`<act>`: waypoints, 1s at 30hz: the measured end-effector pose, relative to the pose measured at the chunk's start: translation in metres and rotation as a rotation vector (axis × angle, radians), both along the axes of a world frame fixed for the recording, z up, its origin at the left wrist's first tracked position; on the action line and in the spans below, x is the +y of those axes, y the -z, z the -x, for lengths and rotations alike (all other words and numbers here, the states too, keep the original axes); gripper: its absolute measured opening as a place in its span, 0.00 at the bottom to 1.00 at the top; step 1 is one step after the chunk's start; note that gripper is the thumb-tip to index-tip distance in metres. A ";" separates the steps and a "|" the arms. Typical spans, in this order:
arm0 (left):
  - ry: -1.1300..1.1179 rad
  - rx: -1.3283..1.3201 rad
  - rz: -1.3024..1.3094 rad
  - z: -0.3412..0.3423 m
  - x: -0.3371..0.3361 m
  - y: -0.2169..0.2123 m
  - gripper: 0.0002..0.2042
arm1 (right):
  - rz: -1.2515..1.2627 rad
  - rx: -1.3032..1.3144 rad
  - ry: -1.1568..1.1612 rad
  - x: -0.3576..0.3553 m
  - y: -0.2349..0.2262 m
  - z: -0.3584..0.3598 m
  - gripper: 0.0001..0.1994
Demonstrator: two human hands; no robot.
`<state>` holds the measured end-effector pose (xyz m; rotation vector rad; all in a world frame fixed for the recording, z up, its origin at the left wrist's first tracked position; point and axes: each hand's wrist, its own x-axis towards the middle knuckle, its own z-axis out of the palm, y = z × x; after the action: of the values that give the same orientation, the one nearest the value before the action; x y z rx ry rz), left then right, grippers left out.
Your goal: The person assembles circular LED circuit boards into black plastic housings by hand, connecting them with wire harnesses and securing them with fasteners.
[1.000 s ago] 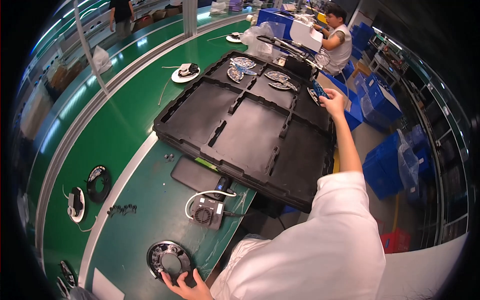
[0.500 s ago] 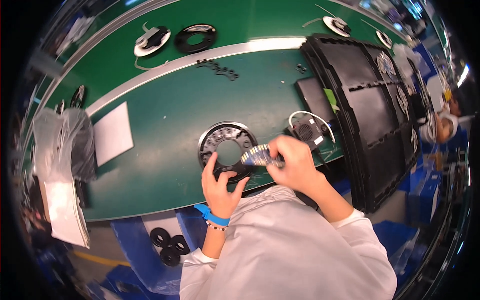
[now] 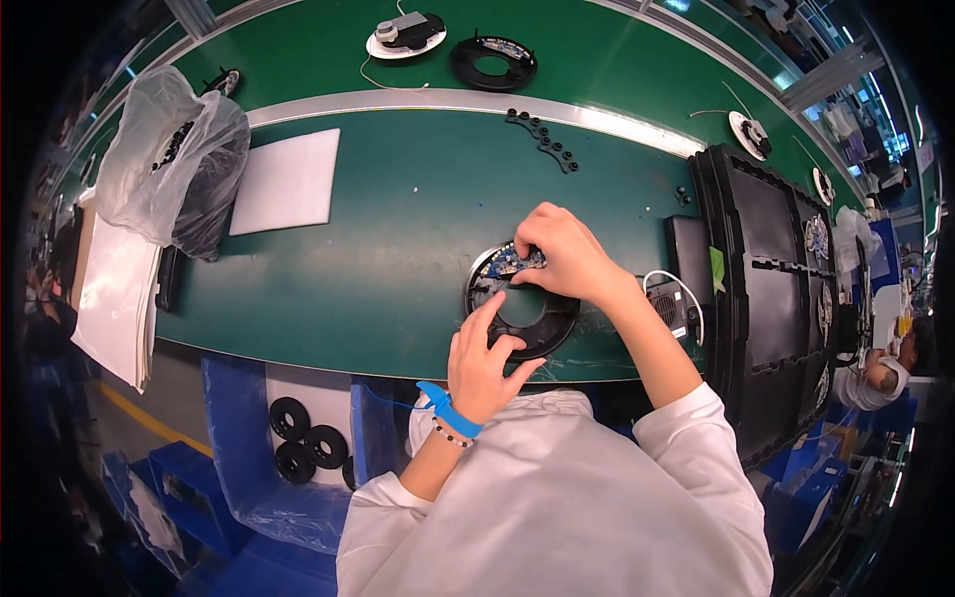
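- Left hand (image 3: 484, 366): fingers spread at black ring (image 3: 553, 328), not clenched; ring could skid on smooth table (image 3: 388, 289) if pushed sideways.
- Right hand (image 3: 569, 255): pinching blue circuit board (image 3: 504, 263) at ring's far-left part, seating unclear; skewed pressing might scrape components.
- Farther, black clips (image 3: 542, 139): careless reach could scatter them.

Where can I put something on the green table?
A patch of table between the white pad and black ring looks bare. It's crowded around the left hand and right hand, and by the black tray and fan box.
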<state>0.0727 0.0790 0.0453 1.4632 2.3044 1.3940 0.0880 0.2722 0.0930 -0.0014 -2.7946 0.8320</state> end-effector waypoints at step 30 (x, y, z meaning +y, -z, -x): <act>-0.010 0.009 0.027 -0.002 0.003 -0.005 0.13 | -0.100 0.075 0.041 -0.015 -0.003 -0.016 0.09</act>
<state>0.0747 0.0824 0.0507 1.4550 2.3299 1.3561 0.1035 0.2574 0.0965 -0.0106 -2.7527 0.6678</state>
